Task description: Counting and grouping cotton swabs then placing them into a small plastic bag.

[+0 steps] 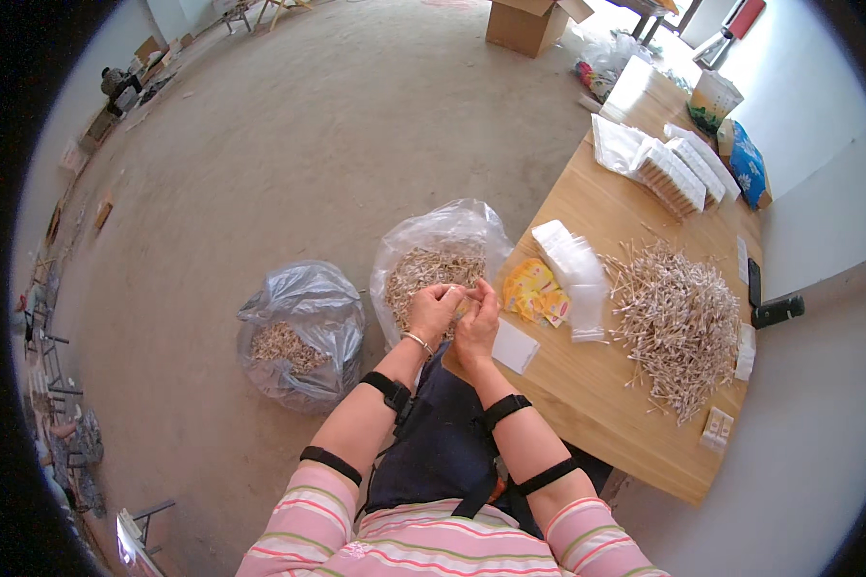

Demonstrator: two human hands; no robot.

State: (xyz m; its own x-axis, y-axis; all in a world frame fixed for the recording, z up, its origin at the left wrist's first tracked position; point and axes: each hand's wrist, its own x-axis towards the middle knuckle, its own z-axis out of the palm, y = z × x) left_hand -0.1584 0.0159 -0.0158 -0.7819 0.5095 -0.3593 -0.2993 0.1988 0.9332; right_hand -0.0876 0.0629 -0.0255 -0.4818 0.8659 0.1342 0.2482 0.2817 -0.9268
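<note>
Both of my hands meet in front of me, over the near edge of a clear plastic bag [496, 231] of short cotton swabs [433, 274]. My left hand [433, 313] is closed, its thumb and fingertips pinched together. Close against it, my right hand [477, 325] is curled with its thumb and fingers together. A little yellow shows between the hands, but what they hold is too small and covered to make out. To their right on the table lie yellow printed cards [534, 290] and a stack of clear plastic pouches [575, 274].
A large heap of cotton swabs [678, 327] covers the right of the wooden table [587, 394]. Packed swab bundles [678, 173] lie at its far end. A white card [515, 346] is by the near edge. Another swab bag [308, 279] stands on the floor at left.
</note>
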